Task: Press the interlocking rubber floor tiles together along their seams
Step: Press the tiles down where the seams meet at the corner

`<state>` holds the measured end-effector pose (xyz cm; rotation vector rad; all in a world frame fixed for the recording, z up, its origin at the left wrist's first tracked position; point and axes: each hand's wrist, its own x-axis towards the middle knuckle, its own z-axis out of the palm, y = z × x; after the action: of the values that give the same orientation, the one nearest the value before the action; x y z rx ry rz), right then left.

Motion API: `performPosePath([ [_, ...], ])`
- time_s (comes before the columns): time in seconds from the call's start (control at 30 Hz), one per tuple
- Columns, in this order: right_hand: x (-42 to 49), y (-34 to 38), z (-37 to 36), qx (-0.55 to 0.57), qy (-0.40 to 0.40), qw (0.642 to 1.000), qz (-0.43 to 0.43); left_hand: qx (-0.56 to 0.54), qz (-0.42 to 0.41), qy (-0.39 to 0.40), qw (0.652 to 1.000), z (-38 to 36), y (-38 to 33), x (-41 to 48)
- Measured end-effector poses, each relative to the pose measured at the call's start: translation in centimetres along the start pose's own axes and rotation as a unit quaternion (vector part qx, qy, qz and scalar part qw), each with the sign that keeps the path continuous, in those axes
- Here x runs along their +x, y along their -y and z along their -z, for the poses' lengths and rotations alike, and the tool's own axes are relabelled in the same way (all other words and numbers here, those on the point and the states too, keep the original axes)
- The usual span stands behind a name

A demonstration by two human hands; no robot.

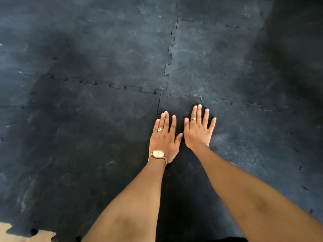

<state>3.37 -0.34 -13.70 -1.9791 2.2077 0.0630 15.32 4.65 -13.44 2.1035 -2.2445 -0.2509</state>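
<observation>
Both hands are laid flat, palms down, on the black tiles point(104, 137) that cover the floor, with the left hand point(164, 138) just beside the right hand point(198, 131) and the thumbs nearly touching. The fingers point(196, 113) of both hands are spread, and nothing is held. The hands are placed just below the spot where the toothed seams point(162, 92) cross, and a watch point(158, 154) is worn on the left wrist.

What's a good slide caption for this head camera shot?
Both hands, left and right, flat on black interlocking tiles.
</observation>
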Motion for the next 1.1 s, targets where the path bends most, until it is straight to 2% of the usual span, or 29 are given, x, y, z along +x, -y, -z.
performPosePath([
  [0.1,0.4,-0.5,0.7,0.034,0.033,0.998,0.028,-0.004,0.055,-0.008,0.998,-0.1,-0.4,-3.2],
  [0.17,-1.0,-0.8,0.8,0.052,0.048,0.997,0.044,-0.010,0.033,0.008,0.999,-0.3,-0.5,-6.1],
  [0.27,-5.8,-1.3,-0.4,0.035,0.004,0.998,0.060,-0.004,0.000,0.018,1.000,-0.4,-0.1,-8.3],
  [0.37,-8.9,-1.4,-1.4,0.002,-0.003,0.997,0.074,-0.001,-0.015,0.022,1.000,-0.5,0.2,-8.4],
  [0.63,-8.6,-1.5,-1.8,-0.017,-0.022,0.997,0.075,-0.023,-0.022,0.005,0.999,-1.3,0.3,-8.1],
  [1.1,-8.6,-1.6,-1.0,0.001,0.002,0.996,0.086,-0.006,-0.019,0.032,0.999,-0.3,0.1,-8.4],
])
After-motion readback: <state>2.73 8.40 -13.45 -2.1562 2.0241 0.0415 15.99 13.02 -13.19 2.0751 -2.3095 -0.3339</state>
